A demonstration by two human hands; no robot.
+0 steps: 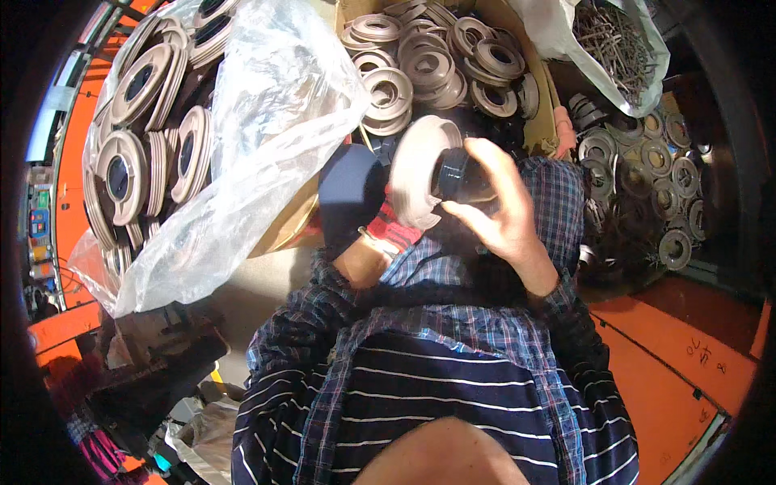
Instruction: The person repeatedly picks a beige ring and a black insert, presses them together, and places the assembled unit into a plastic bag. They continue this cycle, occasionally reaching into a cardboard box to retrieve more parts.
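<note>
In front of my lap, my left hand (394, 226), in a red and black glove, is closed on a pale beige plastic ring (412, 174) that stands on edge. It looks like several rings stacked together, with a gap in the rim at the bottom. My bare right hand (509, 206) curves its thumb and fingers around a glossy black round piece (459, 171) just right of the ring. Whether that piece touches the ring I cannot tell.
Beyond my hands a cardboard box (543, 105) holds many beige rings (426, 66). At left, more ring stacks (123, 178) lie in a clear plastic bag (267, 105). Metal rings (659, 158) fill a bin at right, below a bag of thin metal strips (610, 44). Orange panels (671, 347) flank me.
</note>
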